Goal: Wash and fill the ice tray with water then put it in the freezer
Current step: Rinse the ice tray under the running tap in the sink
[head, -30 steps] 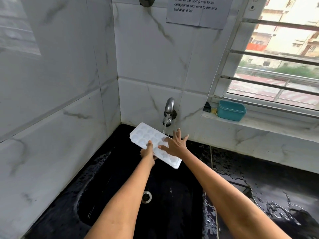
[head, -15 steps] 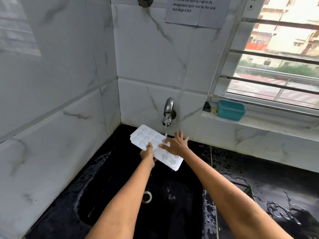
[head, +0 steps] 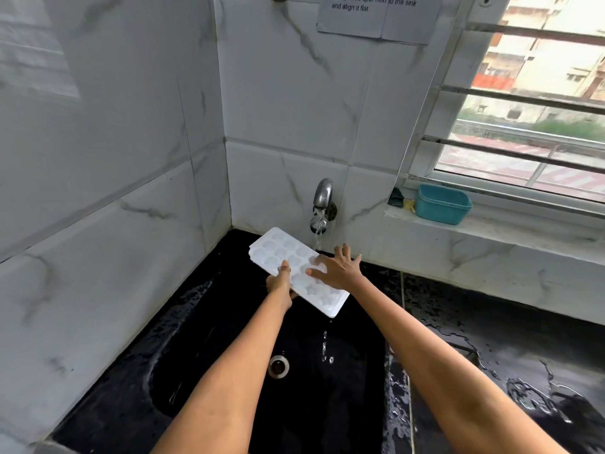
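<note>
The tray (head: 296,268), white with rounded cells, was held tilted over the black sink (head: 229,371), its far end near the back left corner of the basin and its near right corner lowest. The left hand (head: 281,283) gripped the tray's near long edge, thumb on top and the other fingers curled underneath, out of sight. The right hand (head: 339,269) lay flat on the tray's upper face with its fingers (head: 342,250) straight and spread, the thumb stretched across the cells.

The tap (head: 321,206) stuck out of the back wall just above the tray's far right side. Water (head: 316,240) ran from it and landed close to the right hand. More water dripped from the tray's low corner down toward the drain (head: 278,366) in the basin floor.

The black desk (head: 491,339) to the right of the sink was wet, with puddles near its front right edge. On the sill (head: 523,232) under the barred window (head: 530,103) stood a teal tub (head: 443,204), with a small dark item just beside it that I could not make out. A printed note (head: 373,18) hung on the back wall above the tap.
</note>
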